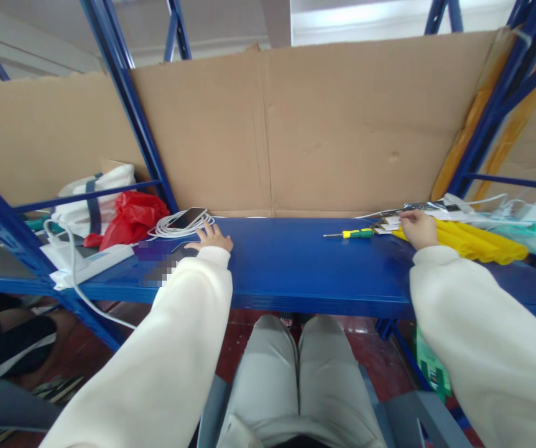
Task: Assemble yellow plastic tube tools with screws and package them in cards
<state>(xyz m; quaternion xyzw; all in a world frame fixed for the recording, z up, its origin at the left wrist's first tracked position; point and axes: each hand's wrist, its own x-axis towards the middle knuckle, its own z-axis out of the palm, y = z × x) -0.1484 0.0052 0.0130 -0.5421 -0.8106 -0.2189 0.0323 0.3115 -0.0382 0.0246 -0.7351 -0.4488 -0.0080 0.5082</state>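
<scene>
On the blue shelf top, my left hand (212, 237) lies with its fingers spread and holds nothing. Its fingertips are beside a coil of white cable (165, 228), on which a dark phone (192, 217) rests. Far to the right, my right hand (420, 229) has its fingers curled together at a pile of flat papers or packets (392, 222); what they pinch, if anything, is hidden. Next to that hand lies a yellow rolled item (477, 241), perhaps plastic or foam. A yellow-green screwdriver (357, 233) lies left of it, its tip pointing left.
A white power strip (97, 261) with a plugged-in cable and a red plastic bag (137, 214) are at the left. Blue uprights (143, 124) flank a cardboard panel (333, 124) at the back. Teal packets (524, 233) lie far right. Another person's leg (16, 342) shows lower left.
</scene>
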